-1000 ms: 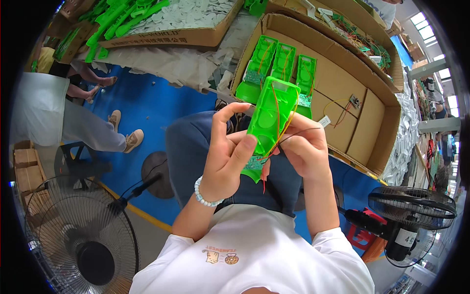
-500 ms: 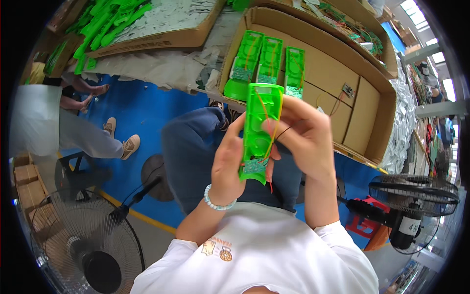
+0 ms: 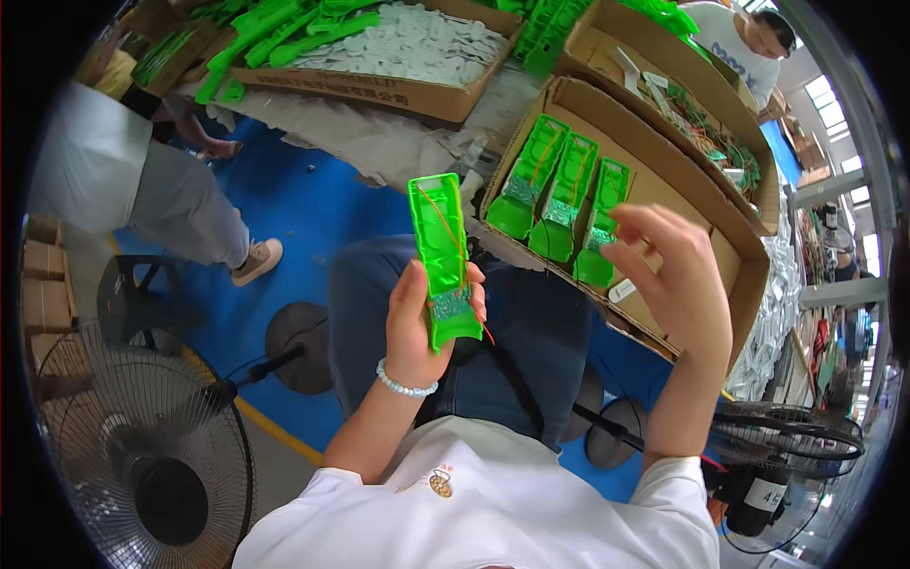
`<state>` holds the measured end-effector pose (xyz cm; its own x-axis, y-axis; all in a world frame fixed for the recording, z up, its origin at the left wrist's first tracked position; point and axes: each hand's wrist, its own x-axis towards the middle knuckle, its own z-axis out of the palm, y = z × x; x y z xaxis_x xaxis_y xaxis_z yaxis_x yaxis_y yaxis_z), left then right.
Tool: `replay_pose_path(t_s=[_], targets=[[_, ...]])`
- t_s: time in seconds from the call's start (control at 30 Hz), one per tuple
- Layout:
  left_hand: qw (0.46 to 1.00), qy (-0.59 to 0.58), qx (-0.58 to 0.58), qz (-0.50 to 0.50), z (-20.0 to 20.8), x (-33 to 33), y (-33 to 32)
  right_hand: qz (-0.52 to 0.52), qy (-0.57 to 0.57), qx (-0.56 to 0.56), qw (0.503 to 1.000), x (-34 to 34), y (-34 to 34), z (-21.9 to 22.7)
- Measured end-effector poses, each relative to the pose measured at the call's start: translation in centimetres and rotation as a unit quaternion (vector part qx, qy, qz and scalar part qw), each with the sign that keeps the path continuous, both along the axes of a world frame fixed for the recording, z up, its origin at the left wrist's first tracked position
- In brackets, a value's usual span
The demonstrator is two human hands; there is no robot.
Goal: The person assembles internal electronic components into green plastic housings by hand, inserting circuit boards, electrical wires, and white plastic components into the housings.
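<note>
A green housing point(image 3: 434, 248) is held upright over the lap by the left hand point(image 3: 415, 318), which is clamped around its near end, thumb on the left side and fingers on the right. Its hollow side is turned up, apparently so that the circuit board point(image 3: 450, 305) at the near end and the red wire point(image 3: 435, 208) and yellow wire point(image 3: 462, 237) running along the inside are left in view. The grip seems to be kept low so that the far end is left uncovered.

The right hand point(image 3: 681, 270) is raised over the cardboard box point(image 3: 749, 289), thumb and fingers apart, with nothing seen between them; whether the rightmost housing is touched cannot be told. Three similar green housings point(image 3: 573, 180) are laid side by side at the box's left end, hollow side up, presumably to keep their wires from being pressed. A white piece point(image 3: 622, 289) lies near the box's near wall. Farther off, tangled wires point(image 3: 697, 116) are gathered in another box point(image 3: 592, 43), and white parts point(image 3: 408, 47) are heaped in a carton point(image 3: 431, 99) at far left.
</note>
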<state>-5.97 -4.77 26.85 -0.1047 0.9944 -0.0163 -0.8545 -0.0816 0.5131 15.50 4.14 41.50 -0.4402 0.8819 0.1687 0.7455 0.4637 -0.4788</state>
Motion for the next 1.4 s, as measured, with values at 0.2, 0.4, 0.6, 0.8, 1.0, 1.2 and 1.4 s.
replay_pose_path(t_s=[0.2,0.4,0.6,0.8,1.0,1.2,1.4], targets=[[0.987,-0.102,-0.124,0.009,-0.7,-3.4,-2.8,0.199,0.065,0.075,0.975,-9.5,9.0,1.8],[0.977,-0.071,-0.18,0.087,-0.8,-5.9,-6.3,0.129,-0.03,0.09,0.987,-18.7,21.7,-2.6],[0.971,-0.108,-0.139,0.163,-0.1,-8.6,-9.1,0.042,-0.076,-0.151,0.985,-22.1,24.3,-4.0],[0.98,-0.085,-0.119,0.138,1.6,-8.7,-8.9,0.033,0.136,-0.116,0.983,-20.8,22.9,-4.0],[0.995,0.001,-0.073,0.068,3.5,-8.0,-5.7,0.09,0.317,-0.185,0.926,-16.7,17.1,-0.9],[0.99,0.133,0.016,0.05,7.3,-6.8,0.6,0.151,0.315,-0.01,0.937,-10.7,6.7,4.6],[0.991,0.129,0.033,-0.019,8.3,-4.1,2.7,0.054,0.449,-0.036,0.891,-6.2,-5.9,-0.3]])
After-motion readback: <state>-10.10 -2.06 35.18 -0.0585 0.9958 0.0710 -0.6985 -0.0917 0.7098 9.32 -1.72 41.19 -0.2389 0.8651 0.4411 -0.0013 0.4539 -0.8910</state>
